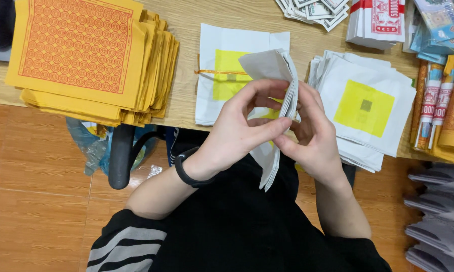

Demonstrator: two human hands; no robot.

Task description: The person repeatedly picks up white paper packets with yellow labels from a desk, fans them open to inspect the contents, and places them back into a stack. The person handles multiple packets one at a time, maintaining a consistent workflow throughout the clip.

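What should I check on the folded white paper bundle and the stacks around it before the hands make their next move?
1. Left hand on the folded white paper bundle: ok, fingers wrap its front.
2. Right hand on the bundle: ok, it holds the sheet edges from the other side.
3. Bundle lifted off the wooden table: ok, it is held above the table edge.
4. Stack of white sheets with yellow squares to the right: not ok, fanned and overhanging the edge.
5. White sheets with an orange tie behind the hands: ok, lying flat.
6. Number of sheets in the bundle: cannot tell.
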